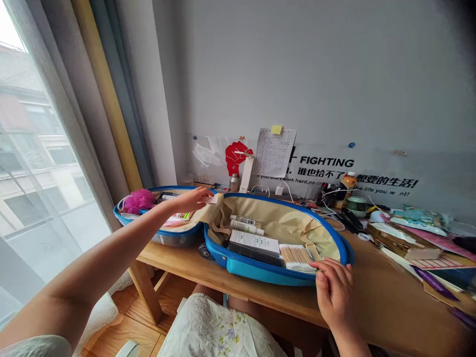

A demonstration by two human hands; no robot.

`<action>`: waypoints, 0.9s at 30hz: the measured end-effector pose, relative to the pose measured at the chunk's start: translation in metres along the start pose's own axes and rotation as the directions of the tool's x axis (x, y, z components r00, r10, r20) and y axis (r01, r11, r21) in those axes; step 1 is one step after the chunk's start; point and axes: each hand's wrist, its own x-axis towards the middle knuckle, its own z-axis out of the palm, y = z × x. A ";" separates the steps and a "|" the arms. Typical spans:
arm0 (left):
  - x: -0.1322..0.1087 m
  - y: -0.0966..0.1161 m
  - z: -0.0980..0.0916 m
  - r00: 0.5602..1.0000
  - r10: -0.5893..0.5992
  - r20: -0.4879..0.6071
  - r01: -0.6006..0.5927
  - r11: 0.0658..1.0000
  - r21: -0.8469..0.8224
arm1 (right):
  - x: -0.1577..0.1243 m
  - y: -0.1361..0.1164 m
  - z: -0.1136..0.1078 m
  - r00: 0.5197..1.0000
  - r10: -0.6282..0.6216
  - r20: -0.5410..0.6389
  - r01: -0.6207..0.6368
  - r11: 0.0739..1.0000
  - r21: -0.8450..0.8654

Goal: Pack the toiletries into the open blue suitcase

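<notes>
A blue suitcase [260, 275] with a beige lining lies opened out on the table. My left hand [191, 199] reaches over the hinge between its halves, fingers closed on a small whitish item [210, 200] too small to name. At the near right rim, my right hand [336, 282] has its fingers bent over the edge, close to a pack of cotton swabs [296, 255]. Beside the swabs lies a white and black box [255, 243], with white tubes [246, 227] behind it. In the left half are a pink bath puff [139, 201] and other items partly behind my left arm.
The wooden table [375, 297] carries a cluttered right side: a drink bottle [346, 188], a green-tinted jar [356, 206], cables, a wooden box [405, 240] and a purple pen-like item [435, 283]. A caster wheel [204, 251] sticks out near the hinge. Curtains hang at the left.
</notes>
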 end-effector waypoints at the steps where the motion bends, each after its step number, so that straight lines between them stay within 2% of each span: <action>1: 0.010 0.008 0.002 1.000 0.025 -0.001 -0.025 1.000 0.002 | 0.000 0.000 0.000 1.000 0.006 0.003 -0.006 1.000 -0.003; 4: 0.041 0.033 0.014 0.997 0.070 0.028 -0.071 0.997 0.028 | -0.002 -0.001 0.000 0.999 0.038 0.010 -0.038 0.999 -0.012; 7: 0.073 0.052 0.033 0.995 0.071 0.067 -0.075 0.996 0.056 | -0.002 -0.002 0.000 0.999 0.045 0.017 -0.044 0.999 -0.013; 13: 0.120 0.072 0.076 0.982 0.085 0.166 -0.105 0.988 0.111 | 0.000 -0.004 -0.003 1.000 0.016 0.011 -0.016 1.000 -0.025; 20: 0.132 0.065 0.106 0.975 0.080 0.209 -0.108 0.986 0.125 | 0.001 -0.004 -0.004 1.000 0.007 0.017 -0.007 1.000 -0.018; 27: 0.131 0.051 0.121 0.972 0.077 0.224 -0.101 0.990 0.100 | -0.001 -0.003 -0.003 1.000 0.018 0.013 -0.018 1.000 -0.013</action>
